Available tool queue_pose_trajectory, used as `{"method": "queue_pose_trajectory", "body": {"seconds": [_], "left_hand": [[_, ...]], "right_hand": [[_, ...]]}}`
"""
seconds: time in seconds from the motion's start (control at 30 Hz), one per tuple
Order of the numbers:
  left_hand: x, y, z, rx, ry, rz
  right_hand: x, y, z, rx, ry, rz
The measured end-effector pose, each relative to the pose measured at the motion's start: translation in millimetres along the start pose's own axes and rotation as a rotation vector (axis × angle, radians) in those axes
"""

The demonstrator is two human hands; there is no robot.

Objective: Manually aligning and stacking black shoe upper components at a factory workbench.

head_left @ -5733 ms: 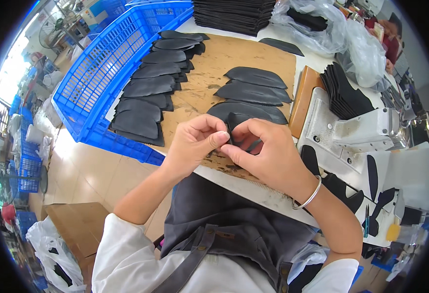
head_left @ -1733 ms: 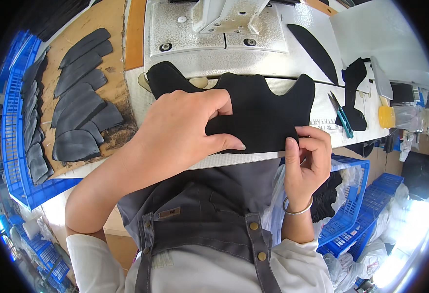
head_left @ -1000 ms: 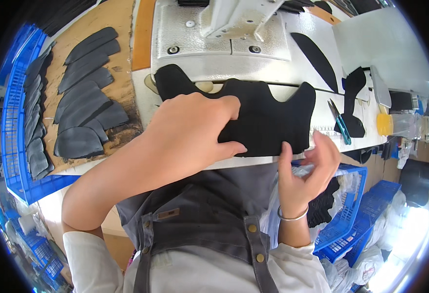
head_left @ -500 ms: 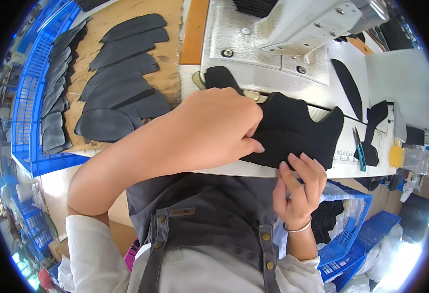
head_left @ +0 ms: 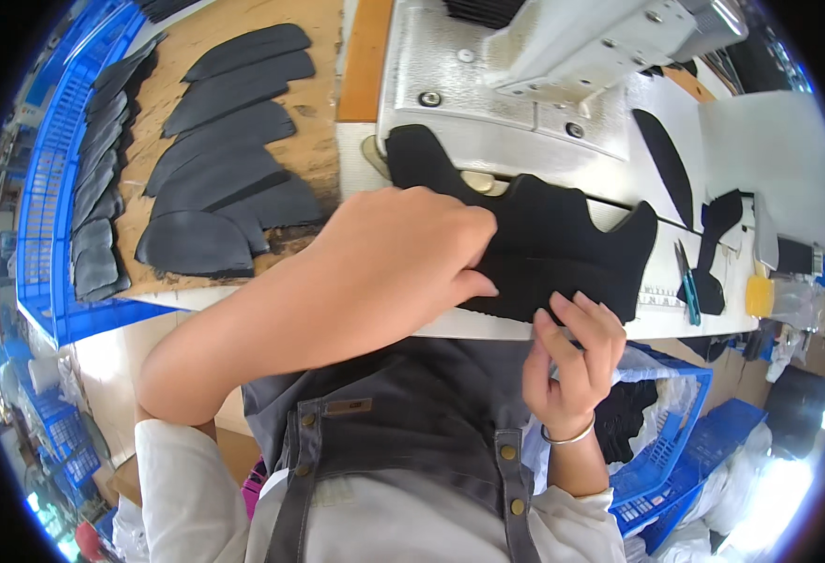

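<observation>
A black fabric piece (head_left: 567, 239) with a scalloped far edge and a straighter near edge lies flat at the table's front, before the sewing machine (head_left: 563, 56). My left hand (head_left: 422, 249) rests over its left part, fingers curled down against it and the thumb stretched toward the near edge; its fingertips are partly hidden. At the near edge, my right hand (head_left: 577, 357) lays its fingertips on the fabric, fingers apart and thumb clear of it. Teal-handled snips (head_left: 688, 286) lie to the right, beside a narrow black cut piece (head_left: 716, 249).
Overlapping dark cut pieces (head_left: 215, 178) cover a brown board (head_left: 323, 103) on the left, next to a blue crate (head_left: 42, 216). A long black piece (head_left: 664, 164) lies right of the machine. Below the table's right side stands another blue basket (head_left: 685, 422) holding black material.
The view has shifted slightly. My left hand has moved a little left and down over the fabric, while the right hand stays at the near edge.
</observation>
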State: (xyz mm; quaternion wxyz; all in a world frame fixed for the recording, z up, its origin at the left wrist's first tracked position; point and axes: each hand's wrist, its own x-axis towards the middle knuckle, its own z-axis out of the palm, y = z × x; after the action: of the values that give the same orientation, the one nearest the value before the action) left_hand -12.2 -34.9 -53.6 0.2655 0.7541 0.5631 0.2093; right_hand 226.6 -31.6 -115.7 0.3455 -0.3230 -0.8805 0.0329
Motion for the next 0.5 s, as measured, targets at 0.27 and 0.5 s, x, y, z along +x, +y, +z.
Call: {"method": "queue_pose_trajectory", "body": {"seconds": [0.27, 0.5], "left_hand": [[0, 45, 34, 0.322, 0.269, 0.188], [26, 35, 53, 0.333, 0.004, 0.319]], "right_hand": [[4, 6, -3, 0.026, 0.033, -0.025], [6, 48, -47, 0.388, 0.166, 0.446]]}}
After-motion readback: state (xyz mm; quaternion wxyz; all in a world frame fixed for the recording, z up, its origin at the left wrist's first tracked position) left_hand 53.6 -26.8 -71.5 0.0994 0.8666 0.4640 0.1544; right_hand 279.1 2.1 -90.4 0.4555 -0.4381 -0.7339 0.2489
